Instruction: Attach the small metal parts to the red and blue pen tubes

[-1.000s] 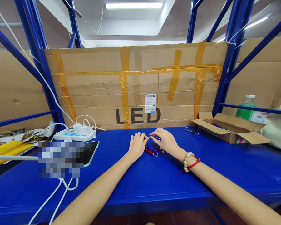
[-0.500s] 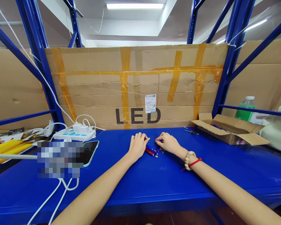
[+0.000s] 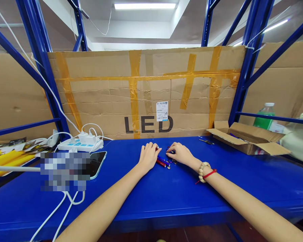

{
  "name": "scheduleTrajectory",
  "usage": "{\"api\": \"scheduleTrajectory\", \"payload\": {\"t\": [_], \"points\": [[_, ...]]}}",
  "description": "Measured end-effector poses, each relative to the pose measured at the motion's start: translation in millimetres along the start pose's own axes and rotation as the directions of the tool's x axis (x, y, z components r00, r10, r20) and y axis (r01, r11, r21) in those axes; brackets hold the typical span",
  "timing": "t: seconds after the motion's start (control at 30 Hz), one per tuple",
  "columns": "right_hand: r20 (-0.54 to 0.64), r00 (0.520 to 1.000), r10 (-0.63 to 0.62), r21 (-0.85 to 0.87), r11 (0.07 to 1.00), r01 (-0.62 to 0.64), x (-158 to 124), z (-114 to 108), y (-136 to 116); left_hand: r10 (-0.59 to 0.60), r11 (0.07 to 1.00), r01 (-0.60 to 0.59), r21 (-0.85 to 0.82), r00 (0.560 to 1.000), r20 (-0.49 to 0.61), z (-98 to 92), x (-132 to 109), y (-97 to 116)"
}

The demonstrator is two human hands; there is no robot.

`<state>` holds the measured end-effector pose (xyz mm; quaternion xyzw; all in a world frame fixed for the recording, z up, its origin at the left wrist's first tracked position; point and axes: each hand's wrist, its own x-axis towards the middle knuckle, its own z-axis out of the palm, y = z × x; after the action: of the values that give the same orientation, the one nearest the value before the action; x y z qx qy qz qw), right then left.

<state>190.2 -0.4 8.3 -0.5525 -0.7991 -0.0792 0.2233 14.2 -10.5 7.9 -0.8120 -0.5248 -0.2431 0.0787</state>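
My left hand point(image 3: 148, 156) rests on the blue shelf top point(image 3: 151, 191), fingers curled around a small slim piece with a metal tip that I cannot name. My right hand point(image 3: 179, 153), with a bead bracelet and red cord at the wrist, lies just to its right, fingertips pinched on a small blue part. Between and below the hands lie a red pen-like tube point(image 3: 161, 163), a blue one point(image 3: 163, 159) and some tiny loose metal bits point(image 3: 169, 165).
A phone point(image 3: 98, 163) lies at the left beside a white power strip point(image 3: 80, 144) with cables trailing off the front edge. An open cardboard box point(image 3: 244, 137) and a green bottle point(image 3: 265, 117) stand at the right. A taped cardboard sheet marked LED closes off the back.
My right hand has dropped from a raised pinch near the left hand's fingertips down onto the shelf by the small parts. The left hand has hardly moved.
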Motion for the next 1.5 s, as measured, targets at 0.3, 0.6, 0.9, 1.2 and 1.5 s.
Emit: {"api": "scheduleTrajectory", "payload": {"t": [0.3,0.6,0.9,1.2,1.5], "points": [[-0.021,0.999,0.037,0.059,0.998,-0.036,1,2,0,0.028,1.000,-0.028,0.012,1.000,-0.011,1.7,1,-1],[-0.014,1.000,0.003,0.109,0.994,-0.001,1,2,0,0.039,0.999,-0.039,0.020,0.999,0.001,2.4,2,-2],[-0.473,0.872,-0.128,0.212,0.944,0.254,0,-9,-21,0.027,0.999,-0.026,0.022,1.000,-0.014,2.7,2,-2],[-0.455,0.841,-0.294,0.185,0.892,0.412,-2,-5,-24,0.056,0.998,-0.056,0.012,0.998,0.012,2.7,2,-2],[-0.335,0.873,-0.354,0.186,0.883,0.430,-6,-3,-27,0.008,1.000,-0.008,0.006,0.999,0.043,4.4,2,-6]]}}
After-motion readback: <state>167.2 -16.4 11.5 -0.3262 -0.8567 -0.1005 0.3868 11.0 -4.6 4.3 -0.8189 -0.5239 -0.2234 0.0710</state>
